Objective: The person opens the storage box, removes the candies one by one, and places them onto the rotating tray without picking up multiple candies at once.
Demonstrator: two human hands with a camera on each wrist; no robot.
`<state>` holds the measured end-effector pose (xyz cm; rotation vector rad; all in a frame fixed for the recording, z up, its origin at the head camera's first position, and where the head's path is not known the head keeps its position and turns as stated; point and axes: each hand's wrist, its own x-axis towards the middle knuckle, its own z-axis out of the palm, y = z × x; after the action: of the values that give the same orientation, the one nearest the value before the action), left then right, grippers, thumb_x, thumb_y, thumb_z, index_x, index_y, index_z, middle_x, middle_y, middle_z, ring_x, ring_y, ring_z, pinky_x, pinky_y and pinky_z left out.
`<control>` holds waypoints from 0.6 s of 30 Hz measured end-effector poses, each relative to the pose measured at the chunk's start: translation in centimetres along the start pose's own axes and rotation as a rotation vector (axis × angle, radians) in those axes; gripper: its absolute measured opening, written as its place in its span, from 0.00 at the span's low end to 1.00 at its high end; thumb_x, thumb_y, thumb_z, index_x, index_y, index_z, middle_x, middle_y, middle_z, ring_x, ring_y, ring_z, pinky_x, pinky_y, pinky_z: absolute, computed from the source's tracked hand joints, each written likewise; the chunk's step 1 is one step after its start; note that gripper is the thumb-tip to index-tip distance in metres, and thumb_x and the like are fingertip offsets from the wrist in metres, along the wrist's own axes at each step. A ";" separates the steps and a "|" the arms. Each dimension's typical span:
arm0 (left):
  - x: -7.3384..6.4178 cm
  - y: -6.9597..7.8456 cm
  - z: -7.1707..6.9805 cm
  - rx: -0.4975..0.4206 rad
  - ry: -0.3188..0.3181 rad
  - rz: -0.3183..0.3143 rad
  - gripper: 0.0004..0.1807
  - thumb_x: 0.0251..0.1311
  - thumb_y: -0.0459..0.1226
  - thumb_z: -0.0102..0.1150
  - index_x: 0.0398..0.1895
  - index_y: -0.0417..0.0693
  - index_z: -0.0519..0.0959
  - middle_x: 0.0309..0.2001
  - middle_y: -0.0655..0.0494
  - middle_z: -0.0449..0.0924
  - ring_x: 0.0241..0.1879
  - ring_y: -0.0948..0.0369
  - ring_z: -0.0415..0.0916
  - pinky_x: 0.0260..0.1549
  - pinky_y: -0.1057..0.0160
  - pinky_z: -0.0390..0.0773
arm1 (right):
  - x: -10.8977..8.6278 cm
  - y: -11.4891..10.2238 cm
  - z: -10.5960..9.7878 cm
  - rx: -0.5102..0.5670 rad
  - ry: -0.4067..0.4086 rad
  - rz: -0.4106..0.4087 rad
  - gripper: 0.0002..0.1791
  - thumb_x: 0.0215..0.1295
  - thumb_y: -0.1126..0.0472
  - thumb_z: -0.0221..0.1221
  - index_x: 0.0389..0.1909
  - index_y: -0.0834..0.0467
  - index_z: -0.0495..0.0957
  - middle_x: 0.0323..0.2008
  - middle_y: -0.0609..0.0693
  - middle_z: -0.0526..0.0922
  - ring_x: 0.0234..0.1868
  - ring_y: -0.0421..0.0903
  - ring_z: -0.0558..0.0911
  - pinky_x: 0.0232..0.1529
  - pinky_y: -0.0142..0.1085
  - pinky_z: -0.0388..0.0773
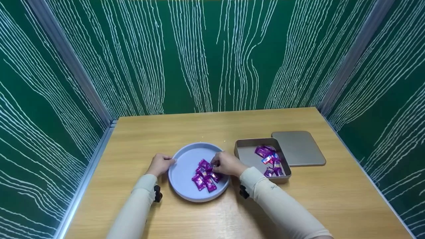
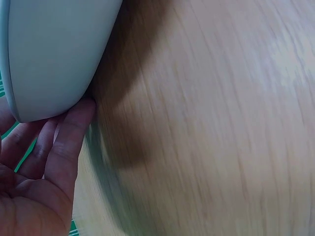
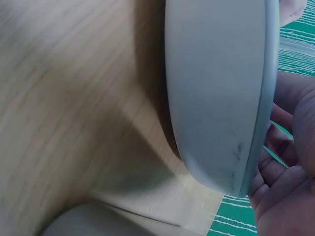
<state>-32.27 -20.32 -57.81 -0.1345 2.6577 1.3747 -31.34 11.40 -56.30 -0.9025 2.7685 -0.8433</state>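
Note:
A round, pale lavender dish with a raised wall stands on the table, holding several purple-wrapped candies grouped toward its right side. At the dish's left rim, my left hand pinches the edge; the left wrist view shows its fingers against the outer wall. My right hand reaches over the right rim, fingertips curled down at a purple candy on the pile. From the right wrist, the dish wall hides those fingertips and the candy.
Right of the dish sits a square metal tin with several purple candies and a blue-and-red wrapper inside. Its flat lid lies beyond it on the right. Green walls with white lines enclose the wooden table.

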 end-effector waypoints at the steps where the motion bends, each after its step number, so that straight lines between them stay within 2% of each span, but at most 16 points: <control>1: 0.0 0.0 0.0 -0.004 -0.001 -0.004 0.15 0.71 0.36 0.66 0.50 0.32 0.89 0.48 0.36 0.92 0.38 0.59 0.87 0.41 0.63 0.89 | 0.0 -0.1 -0.1 0.009 -0.005 0.008 0.11 0.61 0.67 0.74 0.44 0.65 0.91 0.41 0.58 0.93 0.43 0.53 0.89 0.54 0.48 0.88; 10: -0.2 0.3 0.0 -0.022 -0.003 -0.022 0.13 0.71 0.35 0.67 0.50 0.34 0.90 0.46 0.37 0.92 0.35 0.60 0.87 0.38 0.64 0.89 | -0.3 -0.4 -1.2 0.062 0.004 0.046 0.13 0.63 0.68 0.74 0.48 0.67 0.89 0.47 0.62 0.92 0.50 0.59 0.89 0.59 0.53 0.86; 15: -0.4 0.4 -0.1 -0.028 -0.011 -0.040 0.13 0.72 0.36 0.66 0.51 0.35 0.90 0.47 0.37 0.92 0.35 0.60 0.87 0.39 0.63 0.89 | -0.6 -0.1 -2.5 0.113 0.058 0.063 0.15 0.62 0.70 0.74 0.50 0.69 0.88 0.46 0.64 0.91 0.48 0.59 0.88 0.56 0.53 0.88; 18: -0.5 0.5 -0.1 -0.029 -0.012 -0.033 0.13 0.72 0.35 0.66 0.51 0.34 0.89 0.48 0.37 0.92 0.36 0.59 0.88 0.41 0.63 0.90 | -1.0 0.3 -3.8 0.149 0.088 0.107 0.16 0.63 0.70 0.73 0.51 0.69 0.88 0.45 0.62 0.91 0.44 0.55 0.88 0.52 0.50 0.89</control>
<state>-31.90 -20.09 -57.23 -0.1722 2.6148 1.4003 -31.72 13.98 -53.39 -0.7020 2.7528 -1.0779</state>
